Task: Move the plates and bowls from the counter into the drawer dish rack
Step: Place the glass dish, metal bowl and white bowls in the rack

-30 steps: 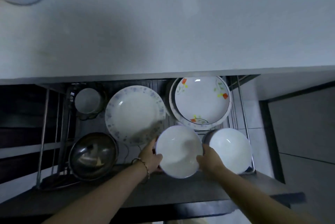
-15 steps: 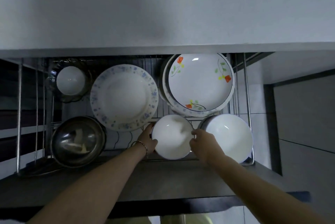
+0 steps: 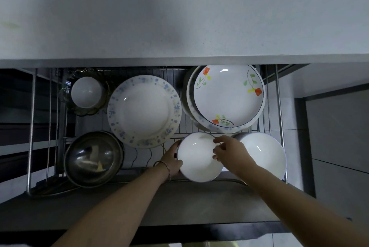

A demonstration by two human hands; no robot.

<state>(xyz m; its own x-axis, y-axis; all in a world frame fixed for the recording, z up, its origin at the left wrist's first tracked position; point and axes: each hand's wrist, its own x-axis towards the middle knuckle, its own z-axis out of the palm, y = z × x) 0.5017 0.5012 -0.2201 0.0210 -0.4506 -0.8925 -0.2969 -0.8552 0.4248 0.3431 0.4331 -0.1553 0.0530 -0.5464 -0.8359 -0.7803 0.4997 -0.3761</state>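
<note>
A small white bowl (image 3: 197, 156) sits low at the front of the wire drawer rack (image 3: 278, 106). My left hand (image 3: 173, 161) grips its left rim and my right hand (image 3: 232, 152) holds its right rim. A larger white bowl (image 3: 265, 152) rests right beside it, partly behind my right hand. Behind them lie a blue-flowered plate (image 3: 144, 111) and an orange-flowered plate (image 3: 227, 94) stacked on other plates. The grey counter (image 3: 179, 10) above shows no dishes.
A steel bowl (image 3: 92, 158) sits front left in the rack, and a small white bowl inside a glass dish (image 3: 86, 91) at back left. The dark drawer front (image 3: 139, 206) runs beneath my forearms. Tiled floor lies to the right.
The small white bowl has gone down into the rack between both hands, settling beside the larger bowl. My view has shifted so the counter fills more of the top.
</note>
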